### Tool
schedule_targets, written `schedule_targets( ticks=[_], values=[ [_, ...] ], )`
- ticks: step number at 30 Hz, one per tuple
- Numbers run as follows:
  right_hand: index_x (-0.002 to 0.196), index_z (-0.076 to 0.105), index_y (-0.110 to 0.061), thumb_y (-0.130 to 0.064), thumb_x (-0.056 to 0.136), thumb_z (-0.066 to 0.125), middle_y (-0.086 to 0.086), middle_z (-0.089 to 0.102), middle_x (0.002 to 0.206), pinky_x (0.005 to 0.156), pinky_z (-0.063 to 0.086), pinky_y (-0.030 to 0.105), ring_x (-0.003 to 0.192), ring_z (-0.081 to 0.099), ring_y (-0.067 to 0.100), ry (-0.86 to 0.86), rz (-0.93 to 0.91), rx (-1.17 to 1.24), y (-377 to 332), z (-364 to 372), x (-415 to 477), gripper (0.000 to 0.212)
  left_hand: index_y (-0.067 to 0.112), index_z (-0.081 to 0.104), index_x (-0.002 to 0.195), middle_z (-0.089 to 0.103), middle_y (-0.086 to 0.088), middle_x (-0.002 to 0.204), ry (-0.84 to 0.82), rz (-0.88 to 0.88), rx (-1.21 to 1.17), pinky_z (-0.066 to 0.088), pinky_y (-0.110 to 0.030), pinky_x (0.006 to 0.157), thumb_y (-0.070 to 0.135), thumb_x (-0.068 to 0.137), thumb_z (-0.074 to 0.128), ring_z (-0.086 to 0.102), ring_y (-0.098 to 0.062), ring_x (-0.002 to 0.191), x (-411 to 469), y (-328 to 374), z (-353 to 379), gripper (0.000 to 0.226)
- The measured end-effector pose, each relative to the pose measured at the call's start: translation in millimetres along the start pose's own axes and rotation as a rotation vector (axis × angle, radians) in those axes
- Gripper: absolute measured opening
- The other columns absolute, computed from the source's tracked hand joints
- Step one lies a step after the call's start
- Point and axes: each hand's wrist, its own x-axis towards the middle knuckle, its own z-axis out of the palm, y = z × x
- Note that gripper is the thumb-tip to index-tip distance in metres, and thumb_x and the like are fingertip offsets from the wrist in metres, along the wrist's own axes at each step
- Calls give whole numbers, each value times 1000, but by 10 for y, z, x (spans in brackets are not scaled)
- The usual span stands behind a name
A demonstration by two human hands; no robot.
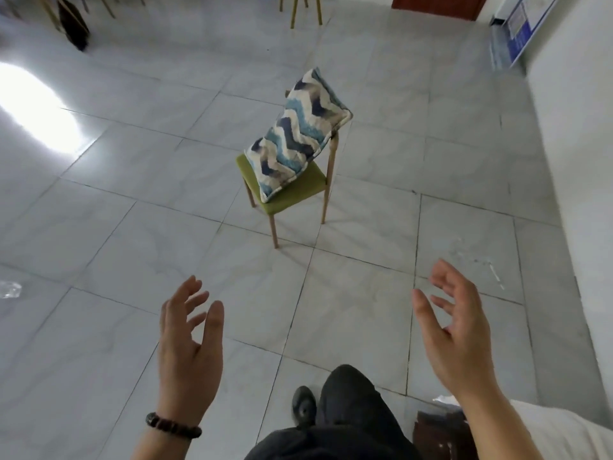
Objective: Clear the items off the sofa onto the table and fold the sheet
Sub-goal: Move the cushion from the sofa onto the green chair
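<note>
A cushion [298, 134] with a blue, navy and cream zigzag pattern leans tilted on a green-seated wooden chair [292, 195] in the middle of the tiled floor. My left hand [189, 346], with a bead bracelet on its wrist, is raised in the lower left, fingers spread and holding nothing. Over on the lower right, my right hand [454, 330] is also up with its fingers apart and its palm bare. Both hands are well short of the chair. No sheet and no table can be seen.
A pale edge, maybe the sofa [564, 433], shows at the bottom right beside a dark brown object [434, 433]. My dark trouser leg and shoe [303, 405] are below. More chair legs [305, 8] stand at the far side, with a white wall [577, 127] on the right.
</note>
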Motion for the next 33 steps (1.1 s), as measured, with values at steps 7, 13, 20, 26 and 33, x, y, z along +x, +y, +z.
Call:
schedule_targets(
  ticks=[7, 13, 20, 26, 33],
  values=[
    [135, 42, -35, -33, 91, 60, -11, 52, 132, 94, 51, 32, 121, 52, 4, 49, 92, 52, 168, 914, 1433, 47, 51, 39, 121, 53, 9, 126, -75, 6, 20, 50, -19, 87, 35, 89, 51, 56, -5, 114, 1605, -221, 765, 38],
    [137, 43, -32, -45, 94, 56, -11, 52, 132, 93, 53, 37, 116, 55, 7, 8, 131, 35, 45, 1756, 3081, 47, 48, 40, 124, 53, 9, 125, -65, 30, 80, 51, -27, 87, 41, 95, 49, 57, -5, 113, 3331, -210, 1167, 31],
    [139, 44, -24, -36, 94, 56, -13, 51, 131, 92, 46, 22, 117, 50, -4, -98, 30, 8, -568, 2587, 4794, 48, 44, 41, 126, 54, 9, 127, -13, 33, 68, 48, -13, 88, 49, 88, 45, 56, -4, 114, 5023, -124, 1240, 39],
    [142, 40, -26, -46, 96, 51, -12, 50, 130, 91, 48, 25, 118, 50, -1, -54, 112, -58, -655, 3443, 5680, 52, 46, 43, 125, 56, 11, 125, -140, -28, 35, 50, -20, 87, 48, 87, 45, 58, -6, 112, 6322, -651, 1536, 38],
    [143, 40, -24, -41, 92, 54, -4, 49, 132, 95, 53, 41, 118, 51, 6, 155, 399, -133, -880, 4241, 6282, 56, 30, 44, 130, 51, 20, 125, -563, 53, 53, 51, -31, 87, 45, 91, 45, 55, -1, 112, 8044, -1071, 2062, 42]
  ],
)
